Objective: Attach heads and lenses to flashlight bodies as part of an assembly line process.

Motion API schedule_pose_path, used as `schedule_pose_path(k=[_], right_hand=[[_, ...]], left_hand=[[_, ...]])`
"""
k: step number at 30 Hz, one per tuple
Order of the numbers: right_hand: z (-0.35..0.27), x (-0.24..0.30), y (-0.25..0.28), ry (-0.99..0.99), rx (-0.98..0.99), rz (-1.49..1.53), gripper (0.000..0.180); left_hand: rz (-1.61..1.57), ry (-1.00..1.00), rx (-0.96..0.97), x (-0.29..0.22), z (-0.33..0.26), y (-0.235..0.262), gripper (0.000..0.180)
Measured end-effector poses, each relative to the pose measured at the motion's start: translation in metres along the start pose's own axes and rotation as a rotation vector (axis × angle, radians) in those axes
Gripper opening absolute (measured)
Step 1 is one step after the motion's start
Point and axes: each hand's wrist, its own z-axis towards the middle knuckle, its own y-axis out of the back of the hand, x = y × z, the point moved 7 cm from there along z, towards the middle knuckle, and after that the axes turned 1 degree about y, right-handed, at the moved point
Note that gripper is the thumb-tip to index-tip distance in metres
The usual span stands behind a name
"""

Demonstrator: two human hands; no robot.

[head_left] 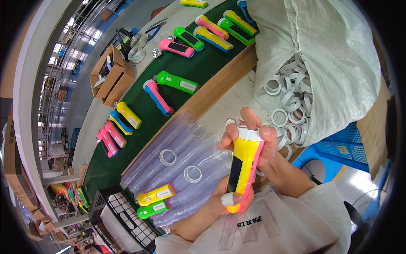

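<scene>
Head view: holding a yellow-and-pink torch (243,163) in front of the chest, tilting it slightly, ring end up. Gripping its lower end with the left hand (220,195), wearing a pale wrap on one digit; curling the right hand (267,149) around its upper end, pressing thumb and fingers against the white collar (249,134). Clamping both hands on the one torch, facing its dark panel (235,173) leftward and its pink edge rightward. Showing, left of the hands, clear sleeves (146,157) lying side by side, bearing two white rings (162,159) set apart, plus a yellow torch (156,194) and a green torch (153,209) lying close together. Showing a black crate (98,205) below these, at the lower left. Showing, beyond the hands, a pale worktop (220,101), then a brown rail (211,86), then a green belt (141,91) carrying more torches (177,82) in yellow, green, pink and blue. Including a cardboard box (120,80) and blue-handled pliers (154,30) on the far side. Showing, near the right hand, a white sack (338,63) spilling a ring heap (291,99), with a blue basket (344,146) standing farther right.
</scene>
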Motion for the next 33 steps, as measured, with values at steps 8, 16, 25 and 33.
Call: schedule_pose_path(k=[8, 16, 25, 33], right_hand=[[0.006, 0.02, 0.004, -0.007, -0.25, -0.653, 0.026], [0.004, 0.142, 0.053, -0.001, -0.604, -2.966, 0.032], [0.018, 0.111, 0.046, 0.123, -0.271, -2.731, 0.014], [0.021, 0.104, 0.041, -0.035, -0.198, -2.425, 0.022]], left_hand=[[1.485, -0.328, -0.605, -0.058, -0.003, 0.038, 0.057], [2.421, -0.651, -0.805, -0.225, 0.085, 0.039, 0.053], [2.034, -0.41, -0.957, -0.336, 0.227, 0.101, 0.053], [1.833, -0.039, -1.497, -0.336, 0.296, 0.127, 0.078]])
